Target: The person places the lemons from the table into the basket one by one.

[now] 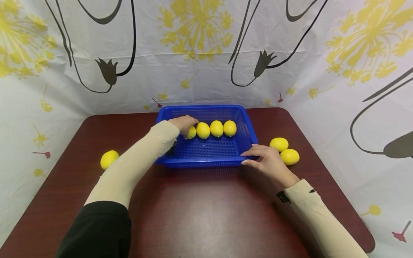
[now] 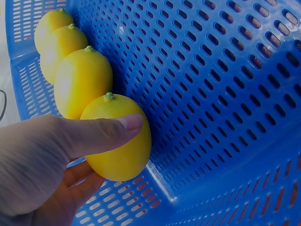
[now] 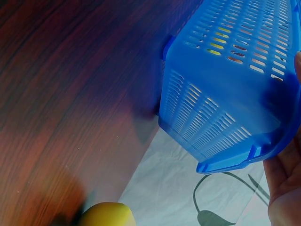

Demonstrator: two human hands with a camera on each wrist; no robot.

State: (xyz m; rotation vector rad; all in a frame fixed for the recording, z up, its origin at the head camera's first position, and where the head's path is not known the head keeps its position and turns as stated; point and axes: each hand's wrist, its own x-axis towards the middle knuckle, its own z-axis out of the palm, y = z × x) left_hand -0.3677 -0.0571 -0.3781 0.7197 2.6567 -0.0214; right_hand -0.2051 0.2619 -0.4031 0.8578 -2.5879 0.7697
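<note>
A blue plastic basket [image 1: 204, 161] with slotted walls stands on the table. Inside it, a row of yellow lemons [image 1: 217, 129] runs along the back. My left hand [image 1: 182, 124] reaches into the basket and grips the leftmost lemon [image 2: 123, 162], thumb across its front and fingers behind, as the left wrist view shows. This lemon sits right beside its neighbour [image 2: 83, 84]. At the basket's front right corner, my right hand [image 1: 270, 163] holds the rim between thumb and fingers. Only part of that hand [image 3: 288, 188] shows in the right wrist view.
Two lemons [image 1: 279, 144] lie on the table right of the basket, close to my right hand. Another lemon [image 1: 109, 159] lies at the left, beside my left sleeve. The dark red-brown table [image 1: 200, 211] meets a patterned white cloth [image 1: 200, 79] behind and at the sides.
</note>
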